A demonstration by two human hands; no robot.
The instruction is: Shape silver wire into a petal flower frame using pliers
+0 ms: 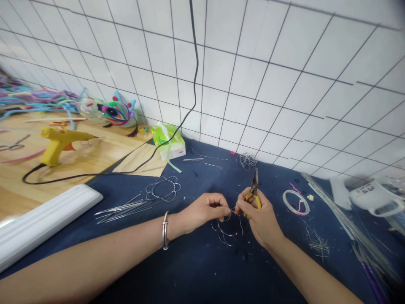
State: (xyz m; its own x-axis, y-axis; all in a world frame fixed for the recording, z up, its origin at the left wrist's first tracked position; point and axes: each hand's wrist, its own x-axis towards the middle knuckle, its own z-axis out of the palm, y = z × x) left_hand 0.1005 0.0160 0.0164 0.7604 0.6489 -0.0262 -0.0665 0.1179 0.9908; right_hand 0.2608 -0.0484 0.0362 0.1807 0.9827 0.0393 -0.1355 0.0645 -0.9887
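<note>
My left hand is closed, thumb and fingertips pinching a looped wire ring with small pink beads, which hangs below the fingers. Close beside it, my right hand is wrapped round yellow-handled pliers, their dark jaws pointing up and away from the ring. Thumb and forefinger of that hand also pinch at the wire near the left fingertips. Whether a wire end lies between them is too small to tell. On the cloth to the left lies a flower-shaped wire ring with pink beads.
Cut wires lie left on the dark blue cloth. A yellow glue gun, its black cord, a green tissue pack and a white lamp bar are leftward. A tape roll and long wires lie right.
</note>
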